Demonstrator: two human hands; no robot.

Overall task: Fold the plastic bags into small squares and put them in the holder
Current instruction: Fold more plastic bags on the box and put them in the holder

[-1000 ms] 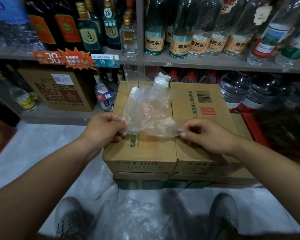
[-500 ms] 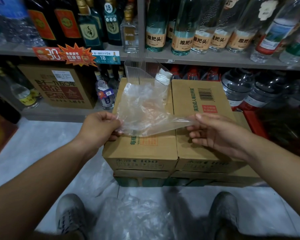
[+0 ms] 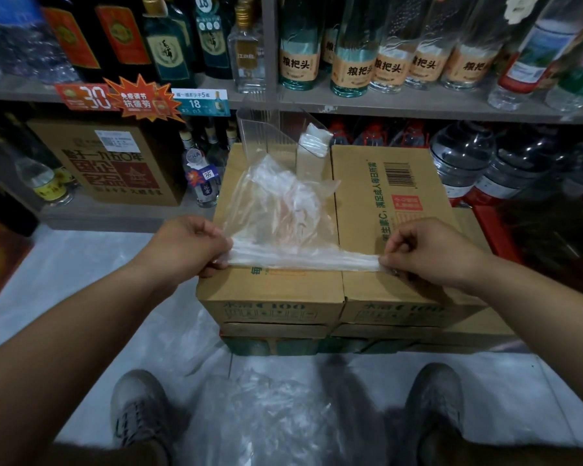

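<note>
Shop shelving behind; cardboard boxes [image 3: 394, 290] serve as surface. Left hand [image 3: 192, 245] and right hand [image 3: 424, 252] each pinch one end of plastic bag [image 3: 283, 210]; near edge stretched left-right between them, holder [image 3: 276, 139] beyond.

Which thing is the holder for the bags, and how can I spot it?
Find the stacked cardboard boxes in front of the bottle shelf. At the far edge of the left top box stands the holder. It is the only see-through plastic box, slant-topped, with a folded bag tucked in its right side.
</note>
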